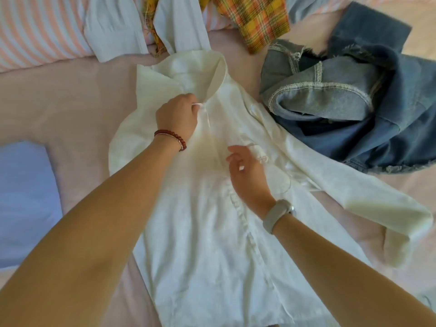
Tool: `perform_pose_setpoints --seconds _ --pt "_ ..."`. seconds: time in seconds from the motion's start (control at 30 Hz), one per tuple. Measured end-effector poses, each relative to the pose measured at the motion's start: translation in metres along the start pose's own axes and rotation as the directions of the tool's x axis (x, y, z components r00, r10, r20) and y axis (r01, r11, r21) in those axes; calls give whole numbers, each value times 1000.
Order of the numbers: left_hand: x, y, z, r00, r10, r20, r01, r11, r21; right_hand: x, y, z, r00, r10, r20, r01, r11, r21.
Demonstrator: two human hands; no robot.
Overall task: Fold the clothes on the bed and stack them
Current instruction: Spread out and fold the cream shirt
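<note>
the white shirt point(207, 232) lies spread front-up on the bed point(70, 95), thin, limp, likely light and quick to wrinkle. left hand point(177, 116) pinches its neck tie; right hand point(247, 175) hovers, fingers relaxed. best gripped at shoulders or hem.

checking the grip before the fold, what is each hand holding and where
Left hand pinches the white shirt's tie string near the collar; right hand holds nothing.
</note>
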State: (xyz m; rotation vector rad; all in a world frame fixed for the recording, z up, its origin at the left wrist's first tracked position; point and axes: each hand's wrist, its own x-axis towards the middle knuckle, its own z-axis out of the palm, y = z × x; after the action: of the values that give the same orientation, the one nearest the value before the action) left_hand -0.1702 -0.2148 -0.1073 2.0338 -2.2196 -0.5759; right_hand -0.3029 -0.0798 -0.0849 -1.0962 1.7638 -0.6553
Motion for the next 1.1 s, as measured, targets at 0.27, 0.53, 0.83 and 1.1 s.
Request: perform_pose_setpoints --seconds 0.27,0.53,0.83,1.1 --pt "-2 -2 13 998 -33 -59 40 992 119 -45 64 14 876 -318 364 475 428 -769" --pt "-75 40 20 929 296 -221 -304 953 -5 -48 49 -44 940 -341 -12 298 838 -456" --pt "-142 104 70 908 144 394 -195 976 93 -70 111 -212 980 88 -180 -200 390 -899" --pt "-132 176 45 991 30 132 -27 999 -24 -51 133 -282 975 175 -137 -219 866 -449"
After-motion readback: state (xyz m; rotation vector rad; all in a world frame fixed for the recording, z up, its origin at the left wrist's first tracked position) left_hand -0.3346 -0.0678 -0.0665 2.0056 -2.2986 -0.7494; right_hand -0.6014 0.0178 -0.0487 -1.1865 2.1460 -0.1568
